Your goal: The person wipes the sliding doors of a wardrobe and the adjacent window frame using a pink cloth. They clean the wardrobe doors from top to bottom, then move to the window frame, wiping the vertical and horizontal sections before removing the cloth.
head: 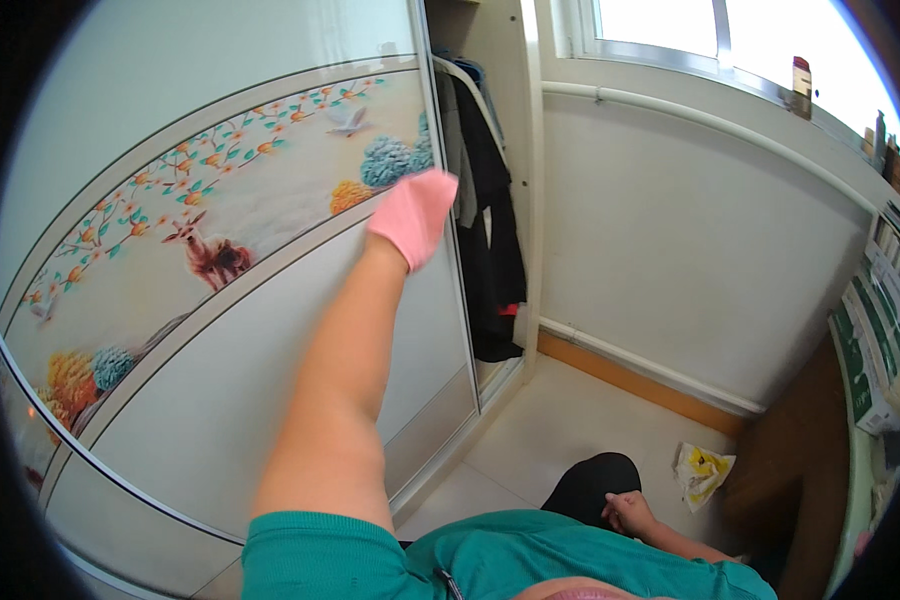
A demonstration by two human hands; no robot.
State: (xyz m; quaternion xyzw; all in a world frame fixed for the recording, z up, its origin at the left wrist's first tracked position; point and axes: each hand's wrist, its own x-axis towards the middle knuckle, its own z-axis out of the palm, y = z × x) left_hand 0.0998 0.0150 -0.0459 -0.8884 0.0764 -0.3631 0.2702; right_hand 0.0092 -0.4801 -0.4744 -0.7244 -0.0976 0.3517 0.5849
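Pink cloth (415, 217) covers my left hand (412, 214) up to the wrist and hides its fingers. That arm reaches up and forward, with the cloth at the metal-edged side of a sliding wardrobe door (255, 360). The door has a printed band with a deer, fruit branches and coloured trees. Just right of the cloth, dark clothes (487, 262) hang inside the open part of the wardrobe. Low in the view, my right hand (628, 513) is curled beside my black-clad knee (596, 484), with nothing visible in it.
A white pipe (720, 127) runs along the wall below the window (660, 26). Bottles, one with a red cap (801, 88), line the sill. Green-and-white boxes (862, 367) stand at the right above a brown wooden panel (787, 420). A crumpled white-and-yellow bag (701, 472) lies on the tiled floor.
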